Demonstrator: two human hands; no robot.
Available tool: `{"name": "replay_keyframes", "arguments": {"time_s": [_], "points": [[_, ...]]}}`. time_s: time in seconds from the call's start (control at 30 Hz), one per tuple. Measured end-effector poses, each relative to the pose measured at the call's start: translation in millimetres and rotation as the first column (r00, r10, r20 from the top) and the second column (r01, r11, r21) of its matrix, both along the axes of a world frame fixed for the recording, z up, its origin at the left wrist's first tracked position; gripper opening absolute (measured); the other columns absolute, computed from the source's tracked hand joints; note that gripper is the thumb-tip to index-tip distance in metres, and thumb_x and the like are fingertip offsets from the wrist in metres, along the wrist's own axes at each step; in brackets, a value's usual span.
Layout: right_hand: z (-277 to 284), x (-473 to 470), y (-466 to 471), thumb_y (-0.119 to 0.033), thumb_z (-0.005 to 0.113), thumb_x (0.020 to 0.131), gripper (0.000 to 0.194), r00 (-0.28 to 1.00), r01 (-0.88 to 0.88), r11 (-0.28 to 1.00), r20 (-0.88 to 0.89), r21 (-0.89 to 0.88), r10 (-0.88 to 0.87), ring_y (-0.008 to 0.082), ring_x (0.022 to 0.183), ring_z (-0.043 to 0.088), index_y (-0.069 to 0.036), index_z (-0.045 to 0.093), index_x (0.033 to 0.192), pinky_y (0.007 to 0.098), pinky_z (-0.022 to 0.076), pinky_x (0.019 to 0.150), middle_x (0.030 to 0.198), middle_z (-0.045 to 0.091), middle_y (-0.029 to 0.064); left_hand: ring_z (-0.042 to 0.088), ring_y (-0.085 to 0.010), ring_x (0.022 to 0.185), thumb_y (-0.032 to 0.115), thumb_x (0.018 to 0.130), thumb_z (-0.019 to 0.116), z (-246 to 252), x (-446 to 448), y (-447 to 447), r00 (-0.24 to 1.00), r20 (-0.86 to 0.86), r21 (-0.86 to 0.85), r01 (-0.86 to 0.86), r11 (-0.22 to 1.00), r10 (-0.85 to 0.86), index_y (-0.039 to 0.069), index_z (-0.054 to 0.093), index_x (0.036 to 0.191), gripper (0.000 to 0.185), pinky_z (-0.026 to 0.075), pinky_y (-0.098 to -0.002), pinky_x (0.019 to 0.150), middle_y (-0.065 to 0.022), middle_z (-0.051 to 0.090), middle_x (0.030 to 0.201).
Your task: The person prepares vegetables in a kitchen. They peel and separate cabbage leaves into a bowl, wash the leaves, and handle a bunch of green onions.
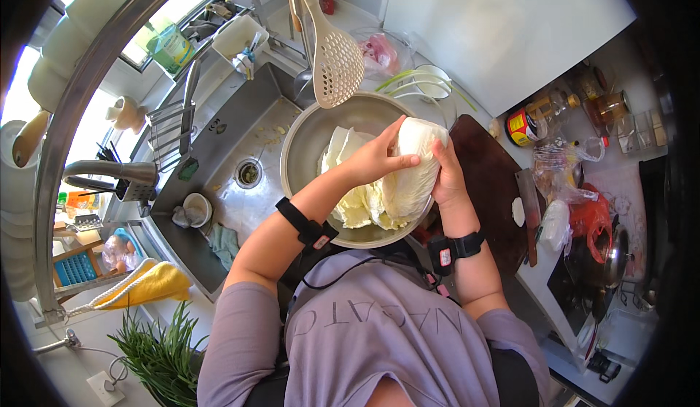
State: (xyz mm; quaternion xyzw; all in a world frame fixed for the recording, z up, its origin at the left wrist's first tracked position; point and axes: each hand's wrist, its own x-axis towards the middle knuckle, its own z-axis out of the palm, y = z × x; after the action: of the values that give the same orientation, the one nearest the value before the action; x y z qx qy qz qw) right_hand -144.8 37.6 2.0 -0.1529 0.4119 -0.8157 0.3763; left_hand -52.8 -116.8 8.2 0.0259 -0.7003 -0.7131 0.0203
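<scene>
Both hands hold a head of napa cabbage [414, 174] over a large metal bowl [298, 158]. My left hand [377, 155] lies across its upper left side, with the thumb pointing right. On the other side, my right hand [450, 174] grips it with the fingers near its white base end. Loose cabbage leaves [350, 205] lie in the bowl, beside and below the held head. A dark cutting board [481, 188] is to the right of the bowl, bearing a small white piece [518, 212]. A cleaver [528, 205] lies along its right edge.
A steel sink [229, 188] with a small white cup [197, 208] and a green cloth [224, 246] lies left of the bowl. A perforated ladle [339, 62] hangs above the bowl's far rim. Bottles [552, 113] and plastic bags stand at the right.
</scene>
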Motion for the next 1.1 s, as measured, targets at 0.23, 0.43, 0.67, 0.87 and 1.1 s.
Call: {"name": "replay_keyframes", "arguments": {"time_s": [0.23, 0.43, 0.67, 0.87, 1.1], "points": [[3.3, -6.2, -8.2, -0.033, 0.064, 0.085, 0.059, 0.994, -0.039, 0.999, 0.100, 0.029, 0.036, 0.0202, 0.110, 0.051, -0.005, 0.038, 0.130, 0.0343, 0.0406, 0.094, 0.120, 0.051, 0.0105, 0.048, -0.0232, 0.117, 0.027, 0.079, 0.072, 2.2, 7.3, -4.0, 0.996, 0.073, 0.004, -0.061, 0.998, 0.060, 0.002, 0.009, 0.144, 0.094, 0.039, -0.0347, 0.097, -0.0176, 0.047, 0.129], [3.0, 3.5, -18.3, -0.023, 0.071, 0.079, 0.077, 0.914, 0.236, 0.929, -0.391, 0.287, -0.111, 0.0224, 0.116, 0.042, -0.004, 0.024, 0.137, 0.0356, 0.0352, 0.099, 0.128, 0.041, 0.0140, 0.053, -0.0316, 0.107, 0.027, 0.072, 0.074, 10.1, 11.5, 7.9, 0.969, -0.093, -0.527, -0.243, 0.815, 0.229, 0.002, 0.017, 0.143, 0.094, 0.044, -0.0366, 0.090, -0.0234, 0.051, 0.121], [11.3, -2.1, -9.8, -0.020, 0.072, 0.077, 0.075, 0.941, 0.218, 0.949, -0.306, 0.229, -0.143, 0.0213, 0.114, 0.044, -0.004, 0.025, 0.135, 0.0349, 0.0380, 0.096, 0.126, 0.042, 0.0136, 0.053, -0.0389, 0.107, 0.014, 0.072, 0.061, 10.2, 9.4, 8.5, 0.971, -0.117, -0.480, -0.240, 0.844, 0.209, 0.000, 0.025, 0.139, 0.077, 0.043, -0.0395, 0.090, -0.0262, 0.051, 0.119], [8.7, 3.3, -9.8, -0.018, 0.070, 0.078, 0.072, 0.735, 0.369, 0.922, -0.644, 0.116, -0.213, 0.0198, 0.112, 0.044, -0.005, 0.026, 0.133, 0.0343, 0.0388, 0.095, 0.124, 0.043, 0.0124, 0.054, -0.0377, 0.103, 0.006, 0.074, 0.054, 5.6, 1.2, 18.0, 0.865, -0.369, -0.526, -0.496, 0.691, 0.341, 0.002, 0.034, 0.133, 0.063, 0.045, -0.0401, 0.088, -0.0237, 0.053, 0.116], [9.1, -3.6, -3.1, -0.018, 0.063, 0.083, 0.065, 0.879, 0.346, 0.938, -0.337, -0.036, -0.337, 0.0202, 0.114, 0.043, -0.008, 0.025, 0.134, 0.0359, 0.0364, 0.099, 0.128, 0.040, 0.0101, 0.055, -0.0283, 0.098, 0.002, 0.071, 0.060, 13.2, -1.9, 10.2, 0.881, -0.167, -0.215, -0.471, 0.855, 0.443, 0.007, 0.037, 0.134, 0.067, 0.046, -0.0349, 0.083, -0.0155, 0.053, 0.111]]}}
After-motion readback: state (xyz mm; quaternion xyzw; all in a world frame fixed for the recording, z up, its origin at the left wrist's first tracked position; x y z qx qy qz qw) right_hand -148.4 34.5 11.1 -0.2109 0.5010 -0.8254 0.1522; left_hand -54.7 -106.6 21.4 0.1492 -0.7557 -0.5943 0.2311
